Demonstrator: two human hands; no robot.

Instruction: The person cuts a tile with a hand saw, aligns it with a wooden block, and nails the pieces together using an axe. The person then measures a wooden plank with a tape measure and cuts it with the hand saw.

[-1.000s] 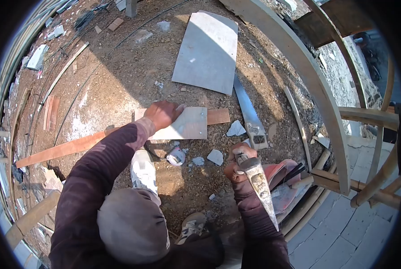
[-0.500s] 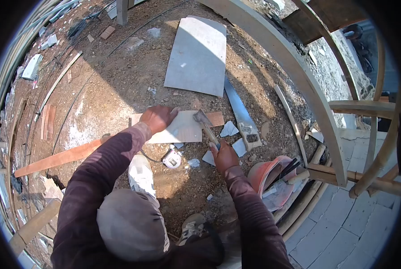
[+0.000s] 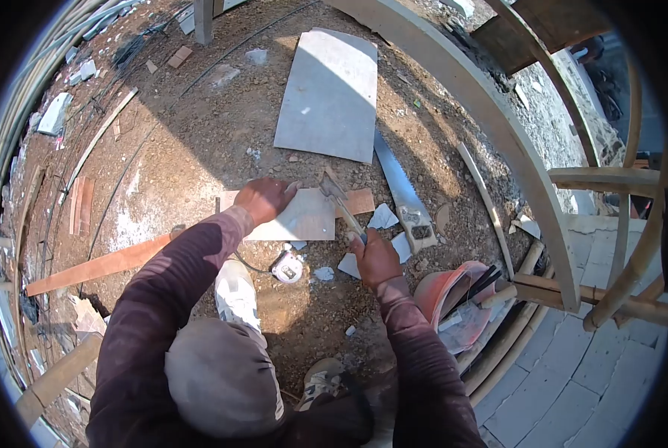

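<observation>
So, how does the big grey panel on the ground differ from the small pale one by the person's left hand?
Size: the big panel is much larger than the small panel.
Contact: the left hand rests on the small panel; no hand touches the big one.
Place: the big panel lies farther from the person; the small one is nearer, with a wooden strip showing past its right edge.
Both are flat, light-coloured sheets.

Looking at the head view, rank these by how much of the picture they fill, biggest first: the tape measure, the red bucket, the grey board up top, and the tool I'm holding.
1. Grey board
2. Red bucket, partly covered
3. Tape measure and held tool: too alike to rank
</observation>
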